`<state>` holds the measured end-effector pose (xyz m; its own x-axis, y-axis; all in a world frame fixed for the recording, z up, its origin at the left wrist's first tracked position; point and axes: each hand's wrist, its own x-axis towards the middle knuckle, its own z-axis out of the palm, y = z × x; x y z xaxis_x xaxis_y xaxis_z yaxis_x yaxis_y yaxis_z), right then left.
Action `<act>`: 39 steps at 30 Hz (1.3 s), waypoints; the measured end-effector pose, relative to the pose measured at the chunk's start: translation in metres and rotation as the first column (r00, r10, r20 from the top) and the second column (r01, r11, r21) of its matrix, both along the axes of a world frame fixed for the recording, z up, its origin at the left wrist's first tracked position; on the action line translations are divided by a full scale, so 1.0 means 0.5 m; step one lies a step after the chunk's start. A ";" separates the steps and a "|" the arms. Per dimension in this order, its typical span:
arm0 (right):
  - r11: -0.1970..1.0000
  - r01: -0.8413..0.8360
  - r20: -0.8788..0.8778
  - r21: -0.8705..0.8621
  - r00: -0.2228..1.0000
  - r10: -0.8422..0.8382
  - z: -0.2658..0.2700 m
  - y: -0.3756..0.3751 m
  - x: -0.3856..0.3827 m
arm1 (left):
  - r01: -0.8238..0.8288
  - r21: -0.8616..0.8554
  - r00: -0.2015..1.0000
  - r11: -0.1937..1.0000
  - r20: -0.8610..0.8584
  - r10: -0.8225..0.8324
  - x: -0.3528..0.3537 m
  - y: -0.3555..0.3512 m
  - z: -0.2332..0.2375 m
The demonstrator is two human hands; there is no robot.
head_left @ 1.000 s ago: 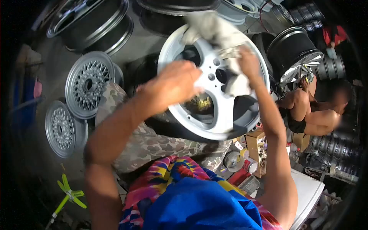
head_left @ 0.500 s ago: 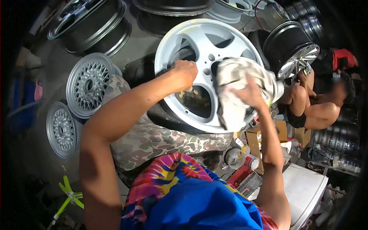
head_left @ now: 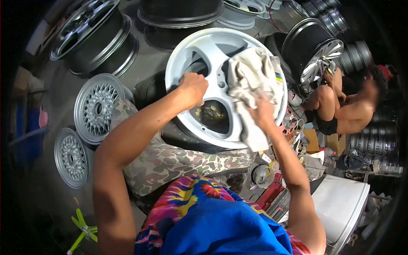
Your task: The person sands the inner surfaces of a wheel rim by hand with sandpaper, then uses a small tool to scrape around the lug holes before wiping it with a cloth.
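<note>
A pale grey wheel rim (head_left: 216,89) lies in front of me on a dark tyre, its spokes facing up. My left hand (head_left: 194,88) is closed around a spoke at the rim's left side. A cream cloth (head_left: 255,76) with a small coloured label covers the right part of the rim and hangs over its lower edge. My right hand (head_left: 261,111), blurred by motion, presses on this cloth. Dark openings show between the spokes, with yellowish bits visible through the lower one.
Two lattice wheels (head_left: 98,109) stand at the left, dark rims (head_left: 180,12) at the top. A person (head_left: 352,102) crouches at the right beside a spoked wheel (head_left: 321,61). Jars, boxes and a white panel (head_left: 340,199) lie at lower right; a green star-shaped stand (head_left: 86,230) is at lower left.
The cloth and my right hand have shifted left over the rim, and the cloth now hangs further past the lower edge. My left hand keeps its hold. The view has moved slightly.
</note>
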<state>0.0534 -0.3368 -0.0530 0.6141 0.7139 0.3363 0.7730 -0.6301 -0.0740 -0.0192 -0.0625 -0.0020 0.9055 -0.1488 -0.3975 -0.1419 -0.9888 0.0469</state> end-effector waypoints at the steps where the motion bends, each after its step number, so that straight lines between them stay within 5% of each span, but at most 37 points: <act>1: 0.997 -0.043 0.263 -0.060 0.963 0.057 0.011 -0.039 0.026 | -0.005 -0.005 1.000 1.000 -0.010 0.005 -0.006 0.011 -0.010; 3: 0.943 0.309 0.002 0.120 0.950 -0.311 -0.013 -0.114 0.115 | 0.044 -0.373 0.953 0.927 0.293 0.073 -0.011 0.039 -0.029; 5: 0.813 0.581 -0.212 -0.045 0.790 -0.576 0.006 -0.120 0.228 | 0.035 -0.463 0.981 0.886 0.184 0.058 -0.008 0.064 0.015; 7: 0.930 0.325 0.033 0.174 0.942 -0.335 0.033 -0.035 0.277 | -0.059 -0.520 0.954 0.852 0.222 0.202 -0.008 0.097 0.031; 9: 0.951 0.278 -0.410 0.137 0.890 -0.201 0.106 0.097 0.248 | -0.196 -0.557 0.894 0.807 0.237 0.381 -0.002 0.151 0.026; 11: 0.969 0.174 -0.299 0.173 0.947 -0.117 -0.043 0.198 0.341 | -0.268 -0.464 0.825 0.844 0.343 0.450 0.017 0.216 -0.004; 13: 0.923 0.021 -0.500 0.384 0.845 0.189 -0.072 0.343 0.273 | -0.308 -0.433 0.823 0.847 0.326 0.465 0.036 0.272 -0.028; 14: 0.897 0.103 -0.487 0.430 0.863 0.135 -0.084 0.406 0.215 | -0.350 -0.462 0.802 0.815 0.302 0.516 0.062 0.307 -0.074; 15: 0.932 -0.068 -0.360 0.357 0.910 0.204 -0.015 0.428 0.115 | -0.390 -0.487 0.782 0.782 0.274 0.561 0.075 0.324 -0.102; 16: 0.903 -0.136 -0.369 0.408 0.880 0.299 -0.065 0.459 0.052 | -0.426 -0.525 0.794 0.737 0.174 0.583 0.070 0.320 -0.080; 17: 0.870 -0.191 -0.374 0.455 0.846 0.380 -0.112 0.466 0.003 | -0.413 -0.559 0.799 0.719 0.156 0.581 0.081 0.328 -0.090; 19: 0.839 -0.425 -0.197 0.339 0.840 0.505 -0.015 0.392 -0.144 | -0.389 -0.561 0.827 0.731 0.137 0.546 0.091 0.346 -0.117; 21: 0.775 -0.374 -0.226 0.510 0.811 0.540 0.007 0.300 -0.231 | -0.396 -0.562 0.834 0.727 0.111 0.540 0.094 0.353 -0.130; 23: 0.929 -0.156 -0.705 0.334 0.614 0.357 0.076 0.196 -0.288 | -0.455 -0.507 0.883 0.732 -0.148 0.446 0.080 0.335 -0.096; 25: 0.993 0.119 -0.905 -0.007 0.422 -0.057 0.093 0.119 -0.296 | -0.448 -0.618 0.854 0.646 -0.082 0.513 0.085 0.326 -0.125; 28: 0.990 -0.128 -0.708 0.054 0.694 0.128 0.023 0.103 -0.235 | -0.519 -0.567 0.825 0.640 -0.136 0.548 0.086 0.291 -0.106; 29: 0.991 -0.134 -0.813 -0.016 0.579 0.065 0.007 0.152 -0.204 | -0.402 -0.583 0.851 0.706 0.046 0.523 0.079 0.279 -0.122; 31: 0.930 -0.283 -0.881 -0.236 0.466 -0.082 -0.084 0.205 -0.139 | -0.355 -0.497 0.889 0.792 0.082 0.450 0.101 0.299 -0.179; 39: 0.715 -0.491 -0.804 -0.497 0.570 -0.168 -0.195 0.248 -0.096 | -0.511 -0.253 0.824 0.822 0.129 0.552 0.083 0.246 -0.121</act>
<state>0.0055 -0.2126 -0.1503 0.2209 0.6356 -0.7398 0.7014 -0.6306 -0.3323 0.0221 0.0603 -0.0623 0.9197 0.3207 -0.2263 0.3764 -0.8842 0.2766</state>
